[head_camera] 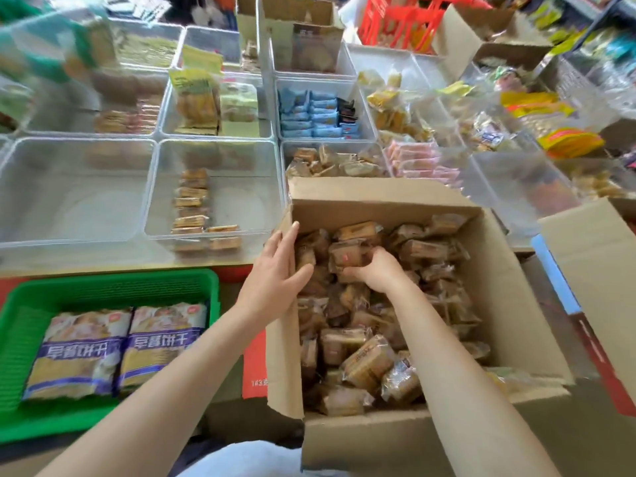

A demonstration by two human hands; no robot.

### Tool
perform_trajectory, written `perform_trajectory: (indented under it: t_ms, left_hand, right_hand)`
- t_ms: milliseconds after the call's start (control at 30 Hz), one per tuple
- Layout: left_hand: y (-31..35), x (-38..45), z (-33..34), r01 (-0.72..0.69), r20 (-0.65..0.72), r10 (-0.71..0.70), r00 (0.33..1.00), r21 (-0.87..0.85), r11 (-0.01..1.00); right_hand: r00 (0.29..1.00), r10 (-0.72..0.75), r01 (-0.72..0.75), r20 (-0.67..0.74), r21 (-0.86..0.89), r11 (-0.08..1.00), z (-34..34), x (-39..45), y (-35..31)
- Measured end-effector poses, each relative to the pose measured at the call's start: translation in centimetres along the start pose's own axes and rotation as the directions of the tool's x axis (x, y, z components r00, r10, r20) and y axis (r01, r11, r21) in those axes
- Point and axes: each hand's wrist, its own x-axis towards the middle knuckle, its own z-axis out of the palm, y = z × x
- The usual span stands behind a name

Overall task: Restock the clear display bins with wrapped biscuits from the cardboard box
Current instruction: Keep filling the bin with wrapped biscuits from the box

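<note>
Biscuits (brown, clear-wrapped) clamped in right hand fingers, left hand fingers apart.

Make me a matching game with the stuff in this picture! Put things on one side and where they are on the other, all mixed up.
Things:
1. right hand
2. left hand
3. two big purple-labelled bags
4. blue wrapped packs

Places:
A. lying in the green basket
B. in a clear bin behind the cardboard box
C. inside the box, gripping wrapped biscuits
D. resting open on the box's left wall

Pairs: 1-C, 2-D, 3-A, 4-B
</note>
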Motion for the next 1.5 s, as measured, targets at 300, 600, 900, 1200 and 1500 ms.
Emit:
perform_trajectory:
  t_ms: [300, 600, 900, 1200, 1500]
  left_hand:
    - [0.6, 0.4, 0.1, -0.029, 0.021, 0.028, 0.999, 0.076, 0.997]
    - [-0.1, 1.2, -0.9, -0.107, 0.102, 0.088, 0.991, 0.194, 0.975]
    - [0.3, 1.5, -1.0, -0.107, 0.148, 0.075, 0.986, 0.22, 0.97]
    - [3.3, 2.1, -6.0, -0.04, 0.135, 0.035, 0.99, 0.031, 0.999]
    - [2.2, 5.7, -14.4, 0.005, 0.163, 0.09, 0.983, -0.505, 0.863]
  right_hand:
    - [0.991, -0.043, 0.064, -0.127, 0.172, 0.983, -0.4, -1.5, 0.3]
    - [0.982, 0.028, 0.007, -0.187, 0.182, 0.983, 2.9, -2.1, -2.1]
    - [0.99, 0.029, -0.01, -0.138, 0.139, 0.99, 1.9, -2.8, -1.8]
    - [0.946, -0.322, 0.25, -0.028, 0.694, 0.675, -2.3, -7.7, -2.9]
    - [0.843, -0.53, 0.477, -0.091, 0.581, 0.659, -0.3, -6.7, -13.2]
